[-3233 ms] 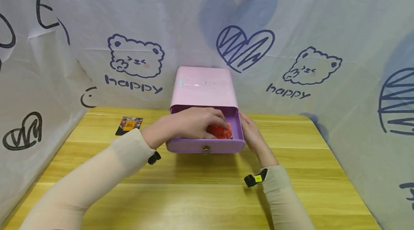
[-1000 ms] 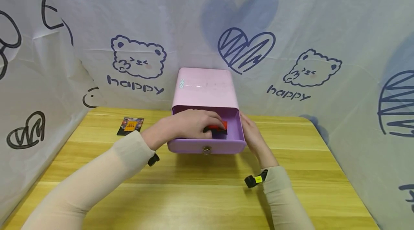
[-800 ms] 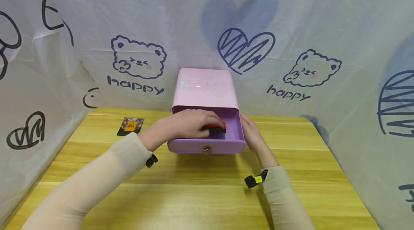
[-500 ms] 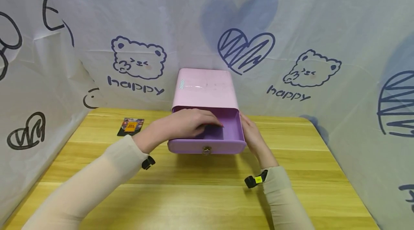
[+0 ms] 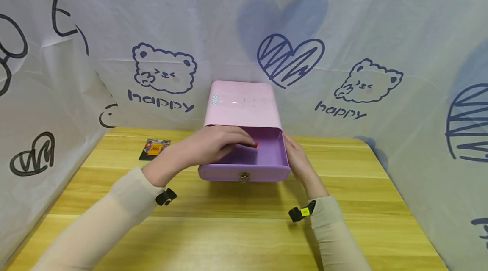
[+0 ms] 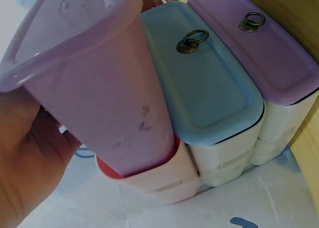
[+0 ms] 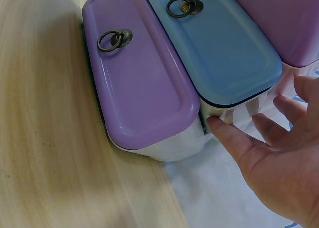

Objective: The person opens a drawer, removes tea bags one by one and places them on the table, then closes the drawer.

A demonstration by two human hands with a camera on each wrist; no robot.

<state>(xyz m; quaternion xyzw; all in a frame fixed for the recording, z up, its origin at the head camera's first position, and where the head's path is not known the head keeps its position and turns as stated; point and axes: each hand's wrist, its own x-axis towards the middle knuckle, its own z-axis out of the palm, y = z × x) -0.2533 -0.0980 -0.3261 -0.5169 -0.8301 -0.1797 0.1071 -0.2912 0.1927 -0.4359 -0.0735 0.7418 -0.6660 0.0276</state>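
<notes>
Wood-grain table (image 5: 259, 230) | flat dark item (image 5: 154, 149), probably packet | pink drawer unit (image 5: 244, 108)

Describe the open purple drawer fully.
The open purple drawer looks plastic, with a bronze-coloured ring pull in front and dark marks on its side wall. It juts from the pink cabinet's top slot, above a closed blue drawer. The left hand reaches inside, the right hand lies alongside; contact with either is unclear.

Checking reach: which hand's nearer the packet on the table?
Left. The left hand is at the open drawer, right of the packet; the right hand is farther right, against the drawer box.
</notes>
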